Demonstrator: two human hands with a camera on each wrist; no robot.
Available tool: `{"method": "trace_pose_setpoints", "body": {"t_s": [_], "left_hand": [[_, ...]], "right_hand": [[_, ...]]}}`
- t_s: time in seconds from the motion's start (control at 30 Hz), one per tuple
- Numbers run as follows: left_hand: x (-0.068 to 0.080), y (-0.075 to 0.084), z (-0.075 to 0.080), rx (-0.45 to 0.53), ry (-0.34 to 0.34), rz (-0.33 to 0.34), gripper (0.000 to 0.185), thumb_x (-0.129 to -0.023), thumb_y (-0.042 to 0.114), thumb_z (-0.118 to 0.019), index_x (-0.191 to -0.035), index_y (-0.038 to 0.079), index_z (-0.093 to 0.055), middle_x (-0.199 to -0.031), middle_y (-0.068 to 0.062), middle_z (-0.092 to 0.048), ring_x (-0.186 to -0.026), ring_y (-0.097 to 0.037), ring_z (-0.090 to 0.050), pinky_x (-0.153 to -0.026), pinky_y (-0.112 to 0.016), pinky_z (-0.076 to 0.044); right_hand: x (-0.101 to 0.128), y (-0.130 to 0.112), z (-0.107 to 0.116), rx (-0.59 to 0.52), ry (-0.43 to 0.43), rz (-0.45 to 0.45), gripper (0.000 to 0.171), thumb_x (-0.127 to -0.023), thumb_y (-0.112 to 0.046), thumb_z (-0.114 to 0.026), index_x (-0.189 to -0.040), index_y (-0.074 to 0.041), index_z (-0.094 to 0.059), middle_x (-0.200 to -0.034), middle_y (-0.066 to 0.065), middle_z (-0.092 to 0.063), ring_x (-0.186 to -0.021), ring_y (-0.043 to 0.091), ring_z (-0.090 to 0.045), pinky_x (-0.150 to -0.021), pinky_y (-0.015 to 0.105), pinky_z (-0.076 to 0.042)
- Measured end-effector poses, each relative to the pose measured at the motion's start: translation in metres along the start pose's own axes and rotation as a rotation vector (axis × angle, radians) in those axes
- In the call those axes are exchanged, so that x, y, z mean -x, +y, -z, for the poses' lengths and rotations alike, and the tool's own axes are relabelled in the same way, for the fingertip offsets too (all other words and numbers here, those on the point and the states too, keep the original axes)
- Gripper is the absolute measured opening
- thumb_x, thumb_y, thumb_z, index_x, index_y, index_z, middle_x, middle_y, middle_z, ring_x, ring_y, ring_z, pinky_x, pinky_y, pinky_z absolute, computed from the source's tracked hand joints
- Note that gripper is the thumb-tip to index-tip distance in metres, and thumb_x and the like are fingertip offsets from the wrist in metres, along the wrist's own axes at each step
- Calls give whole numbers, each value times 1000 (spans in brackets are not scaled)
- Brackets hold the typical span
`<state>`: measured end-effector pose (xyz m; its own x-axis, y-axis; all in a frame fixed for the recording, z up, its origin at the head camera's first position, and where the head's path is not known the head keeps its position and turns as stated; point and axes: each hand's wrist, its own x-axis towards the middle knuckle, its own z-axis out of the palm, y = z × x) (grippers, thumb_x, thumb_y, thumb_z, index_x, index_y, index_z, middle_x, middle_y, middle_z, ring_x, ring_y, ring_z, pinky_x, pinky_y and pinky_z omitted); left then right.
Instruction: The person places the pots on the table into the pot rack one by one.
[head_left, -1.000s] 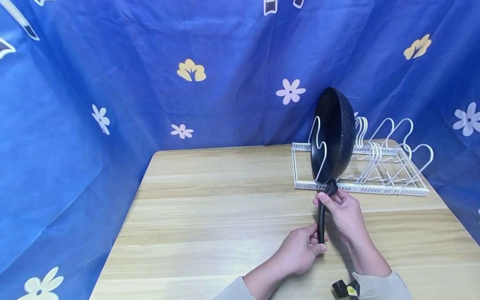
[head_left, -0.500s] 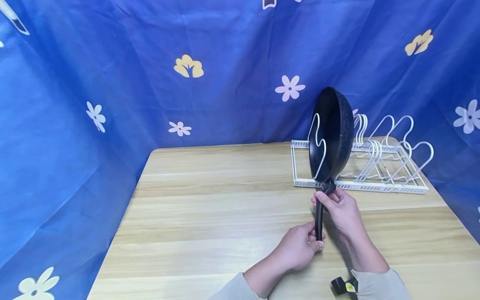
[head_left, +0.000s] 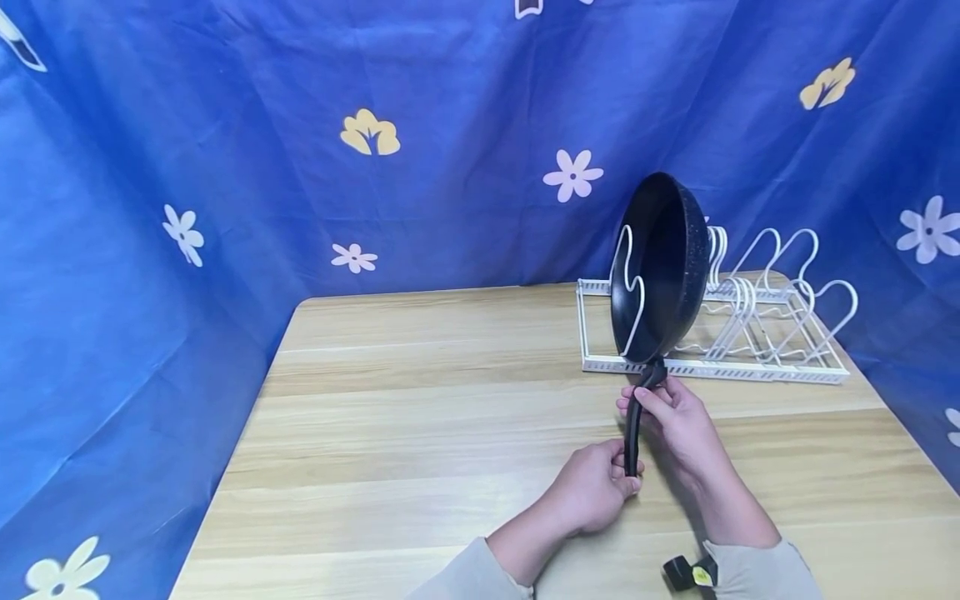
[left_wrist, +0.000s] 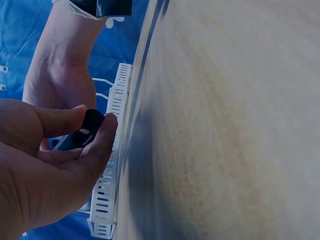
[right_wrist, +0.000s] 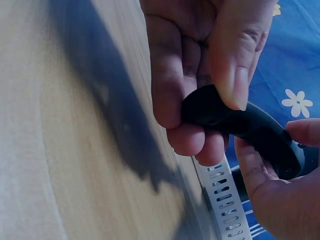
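At the left end of the white wire rack, a black frying pan stands on edge in a slot, handle pointing down toward the person. Right hand grips the handle near the pan; left hand pinches the handle's tip. Both hands clamped on it, close together. Rack sits on the wooden table, blue flowered cloth behind.

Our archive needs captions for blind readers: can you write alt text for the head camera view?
Two hands hold a black frying pan upright by its handle in a white wire rack on a wooden table: the right hand near the pan, the left hand at the handle's end.
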<state>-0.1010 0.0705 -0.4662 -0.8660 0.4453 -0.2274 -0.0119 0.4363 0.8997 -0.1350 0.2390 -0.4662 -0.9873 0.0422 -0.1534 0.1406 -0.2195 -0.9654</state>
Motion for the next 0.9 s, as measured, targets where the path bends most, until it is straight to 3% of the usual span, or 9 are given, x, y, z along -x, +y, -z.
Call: {"method": "trace_pose_setpoints", "body": {"t_s": [0.23, 0.43, 0.7, 0.9], "left_hand": [[-3, -3, 3, -35, -13, -15, 37, -95, 8, -79, -131, 3, -72, -104, 1, -81, -87, 3, -71, -86, -15, -56], [-5, -5, 8, -39, 21, -27, 55, -87, 6, -85, -138, -2, -67, -106, -2, -81, -88, 0, -73, -83, -13, -56], [-8, -9, 8, -118, 60, -30, 58, -85, 7, -84, -140, 1, -67, -110, 0, -79, -91, -1, -71, -85, -15, -56], [-10, -11, 8, -104, 46, -34, 59, -87, 12, -83, -142, -1, -65, -118, -5, -80, -100, -8, -76, -90, -16, -57]], "right_hand": [[2, 2, 1, -34, 4, -12, 26, -110, -5, -59, -133, -5, -49, -104, -8, -81, -99, 6, -78, -96, 24, -64], [1, 4, 2, -7, 26, -24, 31, -110, -6, -60, -137, 3, -48, -105, -11, -82, -101, 3, -78, -97, 19, -62], [-4, 10, 1, 31, 25, -50, 43, -111, -5, -57, -146, 11, -39, -103, -17, -80, -101, -1, -76, -98, 18, -61], [-8, 14, 3, 44, 30, -50, 44, -111, -5, -57, -147, 12, -38, -103, -17, -79, -101, -1, -76, -99, 17, -60]]}}
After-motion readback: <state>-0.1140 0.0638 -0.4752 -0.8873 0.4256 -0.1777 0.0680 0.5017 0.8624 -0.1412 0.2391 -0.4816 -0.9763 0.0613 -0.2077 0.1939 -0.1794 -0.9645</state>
